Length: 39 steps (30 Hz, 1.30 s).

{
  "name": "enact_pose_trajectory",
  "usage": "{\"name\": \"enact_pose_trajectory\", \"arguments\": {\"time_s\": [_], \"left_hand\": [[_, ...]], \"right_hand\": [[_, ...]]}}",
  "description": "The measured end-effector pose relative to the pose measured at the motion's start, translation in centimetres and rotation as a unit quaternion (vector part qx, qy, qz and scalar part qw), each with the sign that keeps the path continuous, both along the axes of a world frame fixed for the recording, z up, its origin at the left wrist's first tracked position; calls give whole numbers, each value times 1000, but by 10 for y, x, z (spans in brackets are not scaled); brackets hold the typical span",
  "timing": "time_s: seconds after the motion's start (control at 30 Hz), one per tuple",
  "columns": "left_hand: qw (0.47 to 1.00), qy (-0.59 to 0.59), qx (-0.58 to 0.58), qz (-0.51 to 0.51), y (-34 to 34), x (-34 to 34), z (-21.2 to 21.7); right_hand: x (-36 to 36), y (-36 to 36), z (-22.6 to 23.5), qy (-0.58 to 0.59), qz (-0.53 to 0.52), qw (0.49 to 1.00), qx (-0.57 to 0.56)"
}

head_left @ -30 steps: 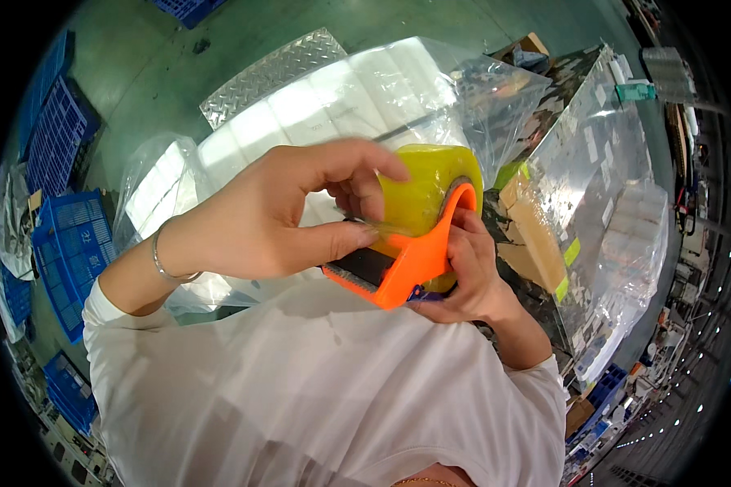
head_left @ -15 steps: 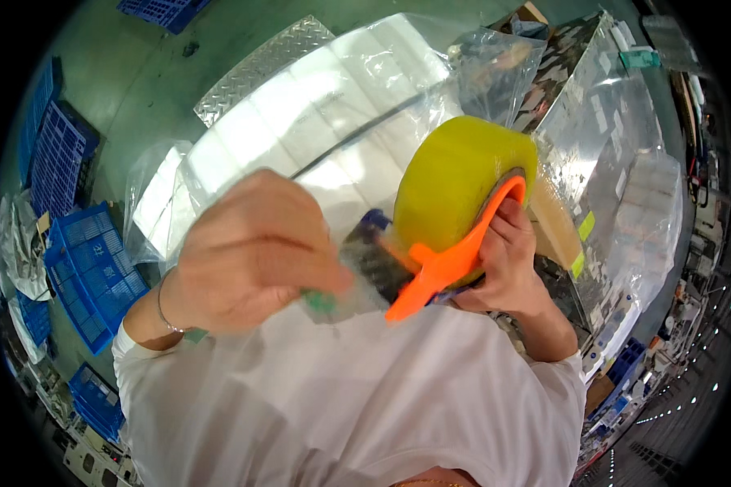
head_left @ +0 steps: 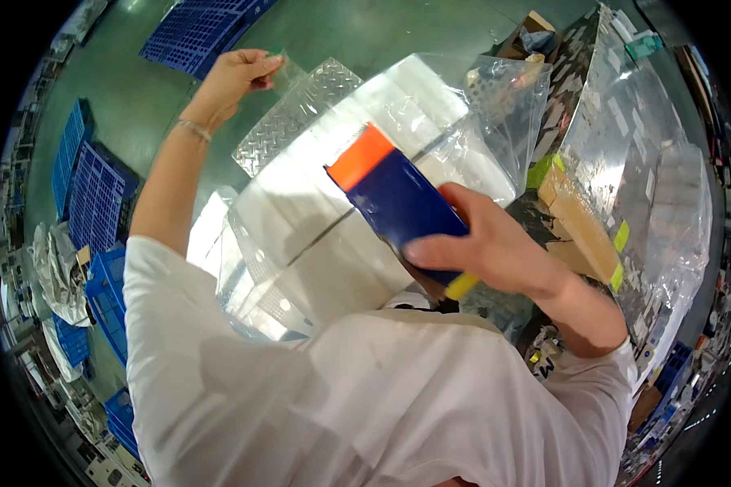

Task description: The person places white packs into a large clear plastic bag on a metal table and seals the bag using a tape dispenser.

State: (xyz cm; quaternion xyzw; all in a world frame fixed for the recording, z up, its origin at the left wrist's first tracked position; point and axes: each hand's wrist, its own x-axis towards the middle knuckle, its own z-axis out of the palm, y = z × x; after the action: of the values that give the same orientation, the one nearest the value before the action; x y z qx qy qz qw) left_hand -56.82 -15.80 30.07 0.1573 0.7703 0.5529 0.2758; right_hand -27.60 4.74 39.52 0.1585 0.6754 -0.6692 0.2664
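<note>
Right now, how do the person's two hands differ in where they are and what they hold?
The left hand is stretched far out and up, its fingers pinching the end of a clear strip of tape; the right hand stays close to the chest, wrapped around a blue and orange tape dispenser. Both are bare, over clear plastic bags.

The tape dispenser (head_left: pixel 398 199) looks like smooth hard plastic, blue with an orange end, and a thin strip of clear glossy tape (head_left: pixel 278 63) is pinched in the left hand (head_left: pixel 235 77). The big bag (head_left: pixel 430 146) is transparent, shiny plastic film with creases, and beneath it lies a metal plate (head_left: pixel 296 114) with a raised diamond tread. The floor (head_left: pixel 122 97) is green and slightly glossy, the shirt (head_left: pixel 365 406) plain white matt cloth, and the crates (head_left: pixel 97 191) are blue moulded plastic lattice.
</note>
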Motion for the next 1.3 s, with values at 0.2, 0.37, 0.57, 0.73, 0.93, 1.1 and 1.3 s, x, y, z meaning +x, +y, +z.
{"name": "enact_pose_trajectory", "arguments": {"time_s": [0.2,0.37,0.57,0.73,0.93,1.1,1.3], "left_hand": [[990,-82,-77,-88,12,-2,-133],[963,-130,-148,-186,16,20,-161],[933,245,-256,-57,1,58,-46],[952,175,-192,-163,-7,182,-2],[924,181,-228,-248,20,190,-24],[884,265,-338,-182,22,171,-24],[865,260,-386,-186,28,174,-17]], "right_hand": [[-44,-2,-24,-83,-40,992,-89],[-50,-3,-20,-113,-50,988,-94],[-53,5,-14,-143,-45,980,-132],[-50,6,-16,-120,-71,985,-101],[-53,6,-23,-78,-49,990,-105],[16,17,-5,-59,-11,998,-3],[202,63,-80,-134,-63,988,32]]}}
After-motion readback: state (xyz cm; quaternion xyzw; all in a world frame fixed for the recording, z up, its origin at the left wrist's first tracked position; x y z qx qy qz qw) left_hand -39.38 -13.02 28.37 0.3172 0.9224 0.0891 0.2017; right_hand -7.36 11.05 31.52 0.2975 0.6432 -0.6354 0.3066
